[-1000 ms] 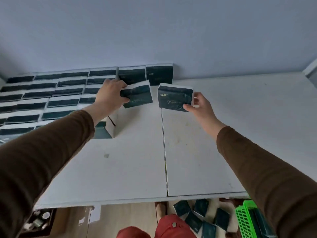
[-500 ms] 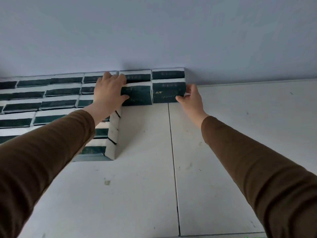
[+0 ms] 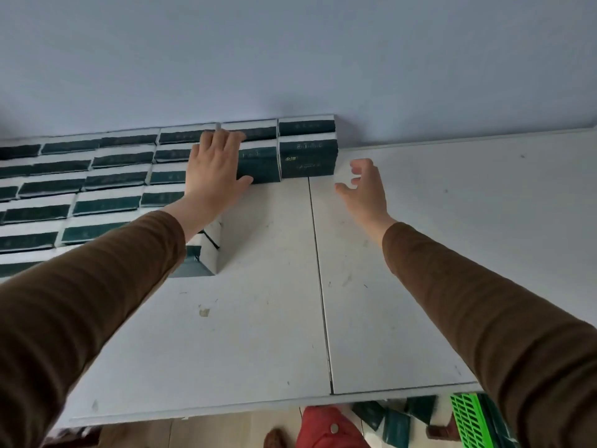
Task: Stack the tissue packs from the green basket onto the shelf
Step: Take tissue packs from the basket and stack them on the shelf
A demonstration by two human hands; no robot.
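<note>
At the bottom right of the frame, the green basket (image 3: 468, 421) shows below the front edge of the shelf (image 3: 274, 334), with loose dark tissue packs (image 3: 395, 426) lying on the floor just left of it. These are the next ones to fetch, and they lie down and toward the person from both hands; the right arm is on the basket's side, so that hand looks the nearer one for the reach.

Higher up, at middle right, the right hand (image 3: 365, 189) hovers clear of the rightmost front pack (image 3: 307, 158), fingers loosely curled and holding nothing. At upper centre, the left hand (image 3: 214, 169) lies flat with straight fingers pressed on the neighbouring front pack (image 3: 258, 164), the thumb at its lower edge. Both packs sit side by side, long axes running left to right, in front of the back row (image 3: 307, 127) against the wall (image 3: 290, 59).
</note>
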